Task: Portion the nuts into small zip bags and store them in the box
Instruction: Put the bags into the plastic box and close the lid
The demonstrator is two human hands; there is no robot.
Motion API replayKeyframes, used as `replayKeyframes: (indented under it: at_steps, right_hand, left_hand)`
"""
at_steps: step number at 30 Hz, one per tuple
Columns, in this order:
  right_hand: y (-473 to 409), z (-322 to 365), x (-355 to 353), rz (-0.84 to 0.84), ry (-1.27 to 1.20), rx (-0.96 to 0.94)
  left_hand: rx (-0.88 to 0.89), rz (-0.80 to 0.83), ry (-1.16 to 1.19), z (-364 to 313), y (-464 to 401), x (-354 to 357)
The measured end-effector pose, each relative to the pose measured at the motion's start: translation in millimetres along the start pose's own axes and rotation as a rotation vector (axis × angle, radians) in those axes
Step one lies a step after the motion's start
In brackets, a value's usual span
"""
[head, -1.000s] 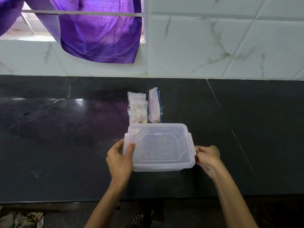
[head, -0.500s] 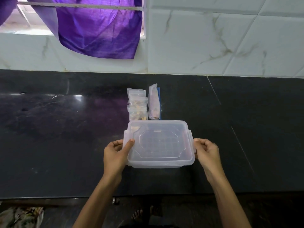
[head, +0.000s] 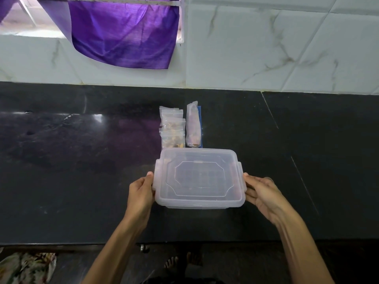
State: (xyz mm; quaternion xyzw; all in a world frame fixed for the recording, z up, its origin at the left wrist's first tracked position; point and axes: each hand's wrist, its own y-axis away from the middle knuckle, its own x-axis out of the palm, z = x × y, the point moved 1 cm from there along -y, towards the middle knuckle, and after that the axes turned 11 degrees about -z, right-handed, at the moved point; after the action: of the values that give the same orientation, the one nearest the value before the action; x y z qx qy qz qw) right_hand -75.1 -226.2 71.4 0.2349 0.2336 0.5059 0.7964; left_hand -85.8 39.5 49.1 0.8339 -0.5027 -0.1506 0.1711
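Observation:
A clear plastic box [head: 199,179] with its lid on sits on the black counter in front of me. My left hand [head: 141,191] grips its left side at the latch, thumb on the lid's edge. My right hand [head: 260,191] holds the right side by the latch. Just behind the box lie small zip bags with nuts [head: 171,130], stacked and overlapping. Beside them on the right lies a longer clear bag of nuts [head: 193,126] on a blue sheet.
The black stone counter [head: 82,171] runs left and right, with a white marble-tiled wall [head: 266,48] behind. A purple curtain [head: 123,35] hangs at the window, back left. The counter's front edge is near my forearms; bare feet show below.
The box has stayed in place between my hands. My right hand has shifted its fingers along the right latch, and my left thumb has slid to the lid's edge.

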Motion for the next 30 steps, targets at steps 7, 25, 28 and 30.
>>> replayKeyframes:
  at_steps: [7,25,28,30]
  right_hand:
    - [5,7,-4,0.054,0.066,-0.052]
    - [59,111,50,-0.090,0.436,-0.764]
    - [52,134,101,-0.026,0.460,-0.939]
    - [41,142,143,0.015,0.501,-1.017]
  left_hand:
    - [0.105,0.031,0.018,-1,5,1]
    - [0.495,-0.373,-0.008,-47,49,-46]
    - [0.423,-0.455,0.142,-43,47,-63]
    - [0.302,-0.479,0.254,-32,43,-70]
